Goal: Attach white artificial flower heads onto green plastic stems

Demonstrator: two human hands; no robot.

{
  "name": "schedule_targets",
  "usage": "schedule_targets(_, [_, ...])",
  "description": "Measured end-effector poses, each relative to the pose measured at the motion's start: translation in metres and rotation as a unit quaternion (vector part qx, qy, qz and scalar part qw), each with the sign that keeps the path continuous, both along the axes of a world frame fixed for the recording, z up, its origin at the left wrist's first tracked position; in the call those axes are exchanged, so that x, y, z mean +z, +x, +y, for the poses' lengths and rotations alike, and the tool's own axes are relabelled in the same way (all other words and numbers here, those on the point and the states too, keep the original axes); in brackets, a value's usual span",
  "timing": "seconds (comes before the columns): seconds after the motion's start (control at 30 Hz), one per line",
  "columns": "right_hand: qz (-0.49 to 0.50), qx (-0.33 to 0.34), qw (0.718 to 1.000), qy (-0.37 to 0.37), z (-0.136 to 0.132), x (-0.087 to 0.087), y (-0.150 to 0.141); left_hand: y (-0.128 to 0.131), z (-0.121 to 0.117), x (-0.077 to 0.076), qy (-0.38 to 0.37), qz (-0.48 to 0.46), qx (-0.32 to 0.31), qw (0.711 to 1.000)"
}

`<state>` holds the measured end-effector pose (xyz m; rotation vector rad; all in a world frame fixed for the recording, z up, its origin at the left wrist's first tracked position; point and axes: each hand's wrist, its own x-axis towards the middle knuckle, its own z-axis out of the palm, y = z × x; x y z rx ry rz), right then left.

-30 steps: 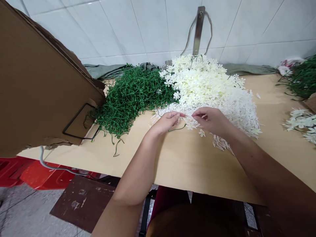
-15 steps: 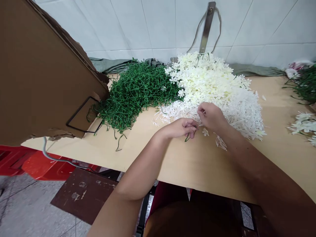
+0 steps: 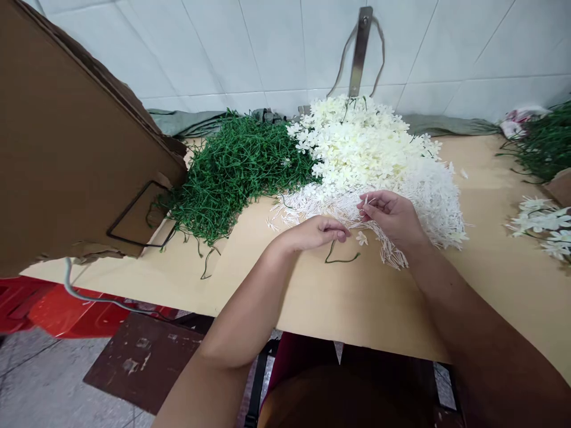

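Note:
My left hand (image 3: 314,233) is closed in a pinch on a thin green plastic stem (image 3: 339,258) that curls down onto the tan table (image 3: 339,297). My right hand (image 3: 392,215) is curled, its fingertips pinching a small white stamen piece at the edge of the white stamen pile (image 3: 428,196). A single loose white flower (image 3: 361,239) lies between the hands. Behind them rises a heap of cream artificial flowers (image 3: 357,142), and left of it a heap of green stems (image 3: 232,169).
A big cardboard sheet (image 3: 66,142) leans over the table's left end. Finished flower sprigs (image 3: 542,226) lie at the right, with more green stems (image 3: 546,145) behind. White tiled wall with a metal bracket (image 3: 359,50) at the back. Red crates (image 3: 44,303) sit on the floor.
My left hand drew back toward me with the green stem, which now hangs longer below it. My right hand turned palm up at the stamen pile with a white piece in its fingertips.

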<state>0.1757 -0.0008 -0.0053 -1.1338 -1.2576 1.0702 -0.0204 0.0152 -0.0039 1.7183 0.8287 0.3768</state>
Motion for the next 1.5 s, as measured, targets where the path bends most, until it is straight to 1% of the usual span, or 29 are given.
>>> schedule_targets(0.07, [0.011,-0.006,1.0,-0.006,-0.001,0.0,0.0,-0.005,0.007,-0.006,0.083,0.028,0.094,0.992])
schedule_targets(0.13, [0.009,-0.022,1.0,-0.009,-0.002,0.0,0.001,-0.013,0.017,-0.014,0.172,0.038,0.223,0.959])
schedule_targets(0.23, [-0.018,-0.059,0.998,-0.002,-0.002,0.001,0.003,-0.025,0.032,-0.025,0.238,0.03,0.341,0.909])
schedule_targets(0.3, [-0.041,-0.086,0.995,0.007,-0.001,0.001,0.005,-0.029,0.037,-0.028,0.256,0.036,0.383,0.887])
schedule_targets(0.33, [-0.052,-0.097,0.994,0.01,-0.001,0.0,0.006,-0.029,0.038,-0.029,0.264,0.043,0.389,0.882])
schedule_targets(0.4, [-0.073,-0.114,0.991,0.02,0.0,-0.001,0.008,-0.027,0.038,-0.029,0.283,0.063,0.381,0.878])
schedule_targets(0.5, [-0.104,-0.13,0.985,0.049,0.0,-0.002,0.01,-0.022,0.036,-0.029,0.309,0.106,0.377,0.866])
schedule_targets(0.6, [-0.117,-0.131,0.983,0.06,0.0,0.0,0.01,-0.017,0.035,-0.028,0.323,0.133,0.393,0.851])
schedule_targets(0.67, [-0.109,-0.123,0.985,0.053,-0.001,0.002,0.009,-0.012,0.03,-0.025,0.333,0.121,0.381,0.854])
schedule_targets(0.7, [-0.102,-0.12,0.986,0.05,-0.002,0.004,0.009,-0.008,0.026,-0.024,0.338,0.107,0.361,0.863])
schedule_targets(0.73, [-0.096,-0.117,0.987,0.048,-0.002,0.005,0.009,-0.002,0.02,-0.022,0.339,0.087,0.326,0.878])
schedule_targets(0.8, [-0.088,-0.108,0.989,0.046,-0.003,0.006,0.009,0.013,0.006,-0.02,0.342,0.072,0.22,0.911])
schedule_targets(0.83, [-0.085,-0.101,0.99,0.044,-0.003,0.007,0.01,0.022,-0.001,-0.019,0.351,0.084,0.171,0.917])
schedule_targets(0.87, [-0.082,-0.092,0.992,0.041,-0.003,0.007,0.01,0.03,-0.008,-0.018,0.362,0.099,0.127,0.918])
schedule_targets(0.9, [-0.077,-0.082,0.993,0.036,-0.004,0.007,0.01,0.037,-0.014,-0.018,0.374,0.12,0.098,0.914])
schedule_targets(1.0, [-0.059,-0.054,0.997,0.021,-0.005,0.008,0.009,0.052,-0.023,-0.018,0.398,0.178,0.055,0.898])
schedule_targets(1.1, [-0.05,-0.033,0.998,0.014,-0.005,0.008,0.008,0.053,-0.021,-0.016,0.389,0.209,0.061,0.895])
schedule_targets(1.17, [-0.038,-0.016,0.999,0.01,-0.004,0.008,0.007,0.049,-0.018,-0.015,0.368,0.196,0.082,0.905])
schedule_targets(1.23, [-0.025,0.01,1.0,0.003,-0.003,0.007,0.007,0.045,-0.016,-0.016,0.342,0.153,0.116,0.92])
schedule_targets(1.33, [-0.029,0.036,0.999,-0.005,-0.001,0.004,0.008,0.042,-0.012,-0.019,0.289,0.07,0.184,0.937])
schedule_targets(1.4, [-0.046,0.037,0.998,-0.009,0.001,0.002,0.009,0.041,-0.009,-0.02,0.22,0.003,0.235,0.947])
schedule_targets(1.43, [-0.056,0.033,0.998,-0.008,0.001,0.0,0.009,0.04,-0.008,-0.02,0.172,-0.035,0.257,0.95])
schedule_targets(1.5, [-0.085,0.015,0.996,0.001,0.001,-0.004,0.008,0.041,-0.005,-0.019,0.071,-0.116,0.29,0.947])
